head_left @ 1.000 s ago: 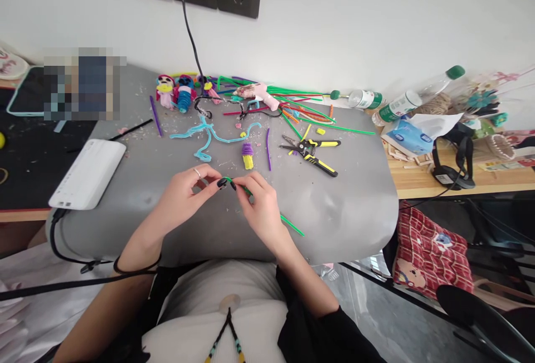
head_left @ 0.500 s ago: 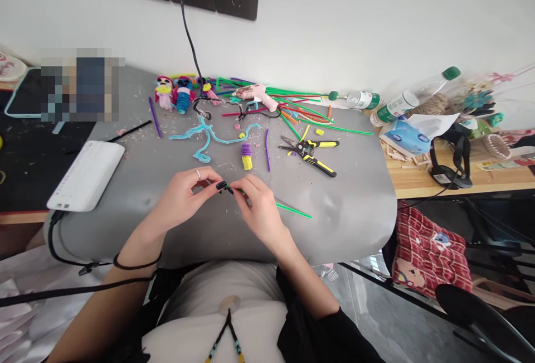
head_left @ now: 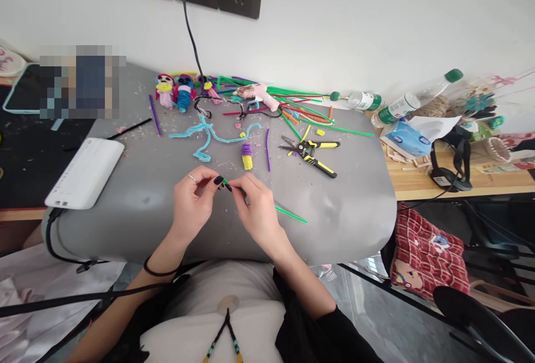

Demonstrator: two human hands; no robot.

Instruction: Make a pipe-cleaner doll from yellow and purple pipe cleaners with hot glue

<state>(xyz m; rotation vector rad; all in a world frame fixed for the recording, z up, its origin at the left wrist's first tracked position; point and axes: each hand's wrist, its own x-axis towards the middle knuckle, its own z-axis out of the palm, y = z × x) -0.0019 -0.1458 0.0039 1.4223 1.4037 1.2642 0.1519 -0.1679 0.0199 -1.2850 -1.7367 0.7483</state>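
Observation:
Both hands meet over the front middle of the grey table mat (head_left: 334, 218). My left hand (head_left: 194, 198) pinches one end of a green pipe cleaner (head_left: 291, 214) between thumb and fingers. Close beside it, my right hand (head_left: 257, 204) is closed on the same pipe cleaner, whose free end sticks out to the right under the palm. The part between the fingertips is small and mostly covered. Just beyond the hands stands a small purple and yellow coiled piece (head_left: 247, 156), with a short purple pipe cleaner (head_left: 268, 150) to its right.
Yellow-black wire strippers (head_left: 311, 154) lie open at the right. Behind are a light-blue twisted pipe-cleaner shape (head_left: 209, 133), a pink glue gun (head_left: 259, 94), several small dolls (head_left: 184, 93) and loose pipe cleaners. A white power bank (head_left: 86, 173) sits at left; bottles and tissues (head_left: 412, 137) at right.
My left hand has turned more upright, its wrist shifting right. The pipe cleaner's free end has drawn slightly left and down. The hands still pinch it close together.

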